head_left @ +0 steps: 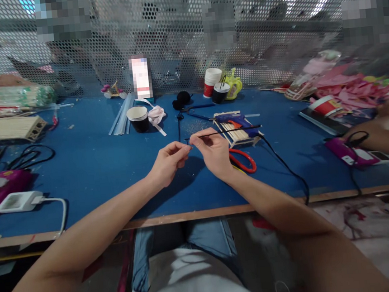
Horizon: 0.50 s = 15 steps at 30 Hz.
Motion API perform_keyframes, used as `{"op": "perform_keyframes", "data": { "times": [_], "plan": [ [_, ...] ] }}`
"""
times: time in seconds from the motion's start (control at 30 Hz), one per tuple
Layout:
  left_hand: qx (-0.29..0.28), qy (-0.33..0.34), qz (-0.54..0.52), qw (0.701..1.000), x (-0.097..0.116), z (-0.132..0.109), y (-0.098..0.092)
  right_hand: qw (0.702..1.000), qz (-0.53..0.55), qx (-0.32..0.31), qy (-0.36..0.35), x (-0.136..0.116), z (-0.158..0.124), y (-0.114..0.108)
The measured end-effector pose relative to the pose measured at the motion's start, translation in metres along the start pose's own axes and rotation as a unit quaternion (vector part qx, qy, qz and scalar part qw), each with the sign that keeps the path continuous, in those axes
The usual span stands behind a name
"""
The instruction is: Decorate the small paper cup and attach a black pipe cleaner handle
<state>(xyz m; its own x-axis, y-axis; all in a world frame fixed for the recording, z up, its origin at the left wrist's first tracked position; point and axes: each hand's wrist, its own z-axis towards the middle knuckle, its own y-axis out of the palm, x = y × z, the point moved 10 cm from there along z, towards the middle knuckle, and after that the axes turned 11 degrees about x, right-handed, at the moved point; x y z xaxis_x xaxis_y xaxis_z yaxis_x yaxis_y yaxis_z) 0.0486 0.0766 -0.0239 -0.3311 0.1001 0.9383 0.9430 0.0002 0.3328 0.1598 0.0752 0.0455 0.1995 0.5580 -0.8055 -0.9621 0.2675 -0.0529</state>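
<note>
My right hand is closed in a pinch on a thin black stick, which slants out to the right above the table. My left hand is pinched too, its fingertips almost meeting the right ones at the stick's left end; what lies between them is too small to make out. Behind my hands another thin black piece with a small loop lies on the blue table. A blue glue gun rests on a small rack of pale sticks beyond my right hand. A red loop handle shows beside my right wrist.
Farther back are a black cup, pink ribbon, clear glue sticks, a black yarn ball and stacked paper cups. Purple power strips and cords lie at the sides. Another person's arm reaches in at right.
</note>
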Motion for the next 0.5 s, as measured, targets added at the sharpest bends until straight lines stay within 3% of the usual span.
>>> {"op": "perform_keyframes", "data": {
  "times": [0.2, 0.5],
  "plan": [
    [0.025, 0.031, 0.026, 0.999, -0.0004, 0.0032, -0.0046, 1.0, 0.013, 0.002, 0.011, 0.0041, -0.0022, 0.0021],
    [0.038, 0.022, 0.031, 0.999, -0.0028, 0.0038, -0.0057, 0.997, 0.069, -0.005, 0.015, -0.0002, -0.0044, 0.0069]
  ]
}}
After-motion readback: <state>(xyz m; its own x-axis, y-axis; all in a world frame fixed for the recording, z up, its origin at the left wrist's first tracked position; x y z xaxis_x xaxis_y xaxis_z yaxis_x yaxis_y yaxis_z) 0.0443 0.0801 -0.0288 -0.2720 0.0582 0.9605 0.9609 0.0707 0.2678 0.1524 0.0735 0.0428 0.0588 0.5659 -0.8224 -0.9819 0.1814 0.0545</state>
